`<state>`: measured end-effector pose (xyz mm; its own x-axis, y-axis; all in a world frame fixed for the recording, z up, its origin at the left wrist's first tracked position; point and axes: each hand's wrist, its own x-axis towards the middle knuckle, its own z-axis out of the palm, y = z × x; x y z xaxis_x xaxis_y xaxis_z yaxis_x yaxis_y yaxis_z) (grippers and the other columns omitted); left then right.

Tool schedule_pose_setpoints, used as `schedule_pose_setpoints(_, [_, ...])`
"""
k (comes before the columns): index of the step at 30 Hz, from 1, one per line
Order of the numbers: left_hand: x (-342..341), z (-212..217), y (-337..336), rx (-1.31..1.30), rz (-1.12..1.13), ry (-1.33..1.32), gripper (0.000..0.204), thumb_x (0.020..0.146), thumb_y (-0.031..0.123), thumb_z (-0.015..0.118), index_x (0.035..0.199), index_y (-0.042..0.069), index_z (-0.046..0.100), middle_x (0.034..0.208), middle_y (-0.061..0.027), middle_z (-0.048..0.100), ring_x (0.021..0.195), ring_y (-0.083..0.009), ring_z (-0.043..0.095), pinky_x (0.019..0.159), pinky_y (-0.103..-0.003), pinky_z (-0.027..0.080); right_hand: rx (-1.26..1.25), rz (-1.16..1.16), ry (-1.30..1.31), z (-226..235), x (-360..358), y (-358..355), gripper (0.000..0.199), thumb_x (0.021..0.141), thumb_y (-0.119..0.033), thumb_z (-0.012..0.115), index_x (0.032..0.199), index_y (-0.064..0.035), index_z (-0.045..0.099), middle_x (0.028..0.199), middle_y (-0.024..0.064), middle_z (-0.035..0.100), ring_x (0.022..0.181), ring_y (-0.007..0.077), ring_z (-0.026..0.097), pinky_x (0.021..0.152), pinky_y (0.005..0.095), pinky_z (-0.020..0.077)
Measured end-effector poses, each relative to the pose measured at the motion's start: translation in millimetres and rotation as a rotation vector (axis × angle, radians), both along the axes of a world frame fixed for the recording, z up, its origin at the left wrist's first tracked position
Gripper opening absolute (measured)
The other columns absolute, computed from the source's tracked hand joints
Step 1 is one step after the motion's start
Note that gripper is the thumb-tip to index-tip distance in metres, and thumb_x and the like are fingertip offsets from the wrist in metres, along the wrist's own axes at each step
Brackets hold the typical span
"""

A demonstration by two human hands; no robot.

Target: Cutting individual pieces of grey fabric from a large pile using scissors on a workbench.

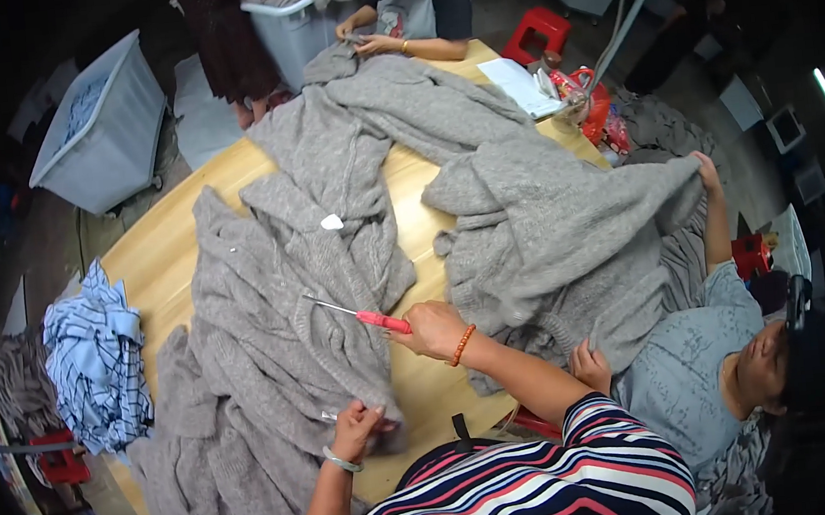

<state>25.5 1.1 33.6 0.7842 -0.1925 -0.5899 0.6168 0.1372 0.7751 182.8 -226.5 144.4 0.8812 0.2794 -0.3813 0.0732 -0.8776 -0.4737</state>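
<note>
My right hand is closed round a red-handled tool with a long thin metal shaft, whose tip points away to the left over the grey knit. Its exact kind is too small to tell. My left hand pinches the near edge of a grey knit sweater, close to a small pale bit at the fingers. The sweater lies rumpled across the left half of the table, with a white tag on the knit beyond the tool's tip.
The wooden table bears more grey knitwear, handled by a co-worker at the right. Another person works at the far edge. Blue checked cloth is heaped at the left. Beyond stand a bin and a red stool.
</note>
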Motion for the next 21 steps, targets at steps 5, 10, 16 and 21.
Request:
schedule_pose_setpoints(5, [69.3, 126.9, -28.7, -0.623, -0.152, -0.272, 0.028, 0.090, 0.012, 0.061, 0.112, -0.005, 0.060, 0.094, -0.0182, 0.069, 0.093, -0.0314, 0.067, 0.089, -0.045, 0.052, 0.323, -0.173, 0.224, 21.5, -8.0, -15.2, 0.038, 0.086, -0.042, 0.065, 0.077, -0.0054, 0.070, 0.061, 0.0152, 0.065, 0.062, 0.0314, 0.067, 0.067, 0.0415, 0.0538])
schedule_pose_setpoints(10, [72.9, 199.9, -27.2, 0.133, -0.514, -1.114, 0.062, 0.081, 0.019, 0.075, 0.133, -0.004, 0.051, 0.129, -0.0165, 0.059, 0.120, -0.0331, 0.056, 0.105, -0.043, 0.039, 0.484, -0.117, 0.002, 3.9, -17.5, -30.1, 0.039, 0.088, -0.040, 0.065, 0.078, -0.0022, 0.070, 0.063, 0.0148, 0.066, 0.057, 0.0276, 0.065, 0.062, 0.0377, 0.0525])
schedule_pose_setpoints(16, [65.9, 246.5, -42.2, -0.111, -0.185, -1.026, 0.062, 0.089, 0.029, 0.065, 0.140, 0.001, 0.044, 0.138, -0.0156, 0.049, 0.129, -0.0333, 0.046, 0.110, -0.048, 0.031, 0.683, -0.159, 0.252, 36.9, -12.6, -24.6, 0.032, 0.088, -0.029, 0.069, 0.108, -0.0049, 0.072, 0.079, 0.0058, 0.071, 0.072, 0.0097, 0.064, 0.068, 0.0273, 0.0502])
schedule_pose_setpoints(21, [98.6, 306.5, -47.8, -0.899, -0.017, -0.736, 0.054, 0.094, 0.035, 0.058, 0.137, 0.004, 0.047, 0.140, -0.0155, 0.045, 0.128, -0.0313, 0.042, 0.105, -0.049, 0.032, 1.133, -0.148, 0.315, 28.9, -3.9, -21.8, 0.025, 0.091, -0.028, 0.068, 0.086, -0.0039, 0.065, 0.061, -0.0036, 0.053, 0.053, 0.0060, 0.052, 0.046, 0.0236, 0.0408])
